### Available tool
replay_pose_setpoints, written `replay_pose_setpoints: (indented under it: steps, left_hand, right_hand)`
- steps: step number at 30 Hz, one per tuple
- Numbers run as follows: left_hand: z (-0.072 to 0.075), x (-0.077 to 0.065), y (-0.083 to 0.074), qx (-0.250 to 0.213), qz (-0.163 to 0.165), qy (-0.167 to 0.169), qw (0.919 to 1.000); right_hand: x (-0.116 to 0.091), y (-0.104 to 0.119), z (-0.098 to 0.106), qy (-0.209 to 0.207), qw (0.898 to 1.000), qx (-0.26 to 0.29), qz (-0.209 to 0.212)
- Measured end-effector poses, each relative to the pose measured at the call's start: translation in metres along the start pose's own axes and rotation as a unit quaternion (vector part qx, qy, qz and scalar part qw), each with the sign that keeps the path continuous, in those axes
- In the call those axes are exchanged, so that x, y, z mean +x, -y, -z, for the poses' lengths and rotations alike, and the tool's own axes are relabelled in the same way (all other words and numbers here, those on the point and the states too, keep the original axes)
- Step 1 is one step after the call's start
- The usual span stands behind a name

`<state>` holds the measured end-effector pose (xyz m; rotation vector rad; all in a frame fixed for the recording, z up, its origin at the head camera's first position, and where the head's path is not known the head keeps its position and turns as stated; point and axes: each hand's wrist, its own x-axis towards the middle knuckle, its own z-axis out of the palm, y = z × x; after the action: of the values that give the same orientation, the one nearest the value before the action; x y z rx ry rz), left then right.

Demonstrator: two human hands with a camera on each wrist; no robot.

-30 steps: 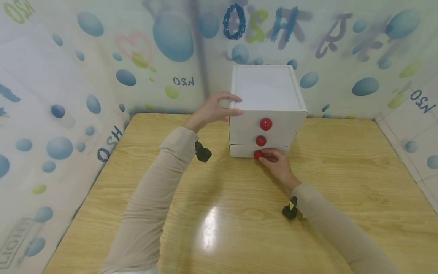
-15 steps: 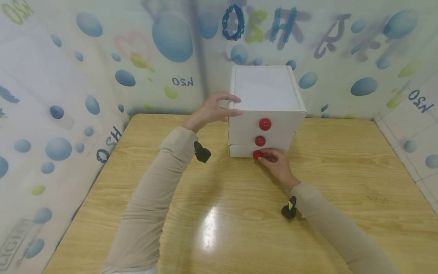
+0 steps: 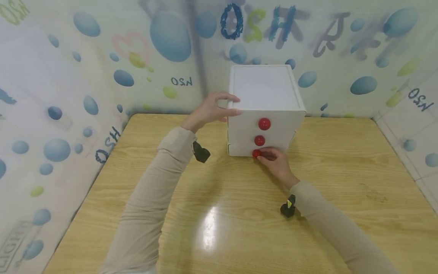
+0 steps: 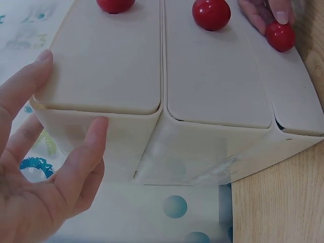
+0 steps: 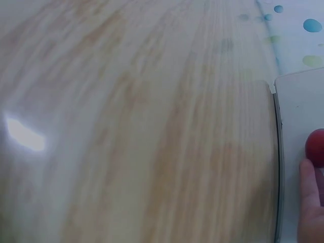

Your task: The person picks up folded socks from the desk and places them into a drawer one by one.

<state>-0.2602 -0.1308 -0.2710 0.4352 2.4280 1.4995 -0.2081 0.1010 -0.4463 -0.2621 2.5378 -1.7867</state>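
A white cabinet (image 3: 265, 89) with three stacked drawers stands near the back wall, each front bearing a round red knob. At its upper left front corner, my left hand (image 3: 210, 110) holds on, the thumb and fingers spread over the edges; the left wrist view shows these fingers (image 4: 93, 142) against the cabinet's side. Low on the front, my right hand (image 3: 277, 165) pinches the bottom drawer's knob (image 4: 281, 36) between thumb and fingertips. The top knob (image 3: 264, 123) and middle knob (image 3: 259, 140) are untouched. Only part of the right hand appears in the right wrist view.
The cabinet rests on a wooden table (image 3: 239, 228) with a bright light reflection in front. Behind and at the sides rise walls (image 3: 164, 91) printed with blue and green bubbles. A dark device (image 3: 201, 152) sits at my left wrist, another (image 3: 288, 207) at my right.
The bottom drawer appears to have moved slightly inward; the dark gap above its front is fainter. Both hands keep their places, and the head view shifts a little.
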Motion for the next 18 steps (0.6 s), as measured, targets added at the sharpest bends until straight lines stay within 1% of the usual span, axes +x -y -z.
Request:
replay_pose_setpoints:
  steps: [5, 14, 18]
  left_hand:
    - [-0.0004, 0.0002, 0.0001, -0.002, 0.0, 0.001, 1.0]
    - [0.0, -0.0007, -0.0002, -0.002, -0.011, 0.0, 0.9999]
    - [-0.0004, -0.0013, -0.0001, -0.001, -0.013, 0.003, 0.9999]
  right_hand:
    - [0.0017, -0.0047, -0.0007, -0.007, 1.0, -0.012, 0.014]
    - [0.0028, -0.0014, 0.0012, 0.003, 1.0, -0.023, 0.008]
    - [0.0026, -0.0021, 0.0013, 0.002, 0.999, -0.029, 0.021]
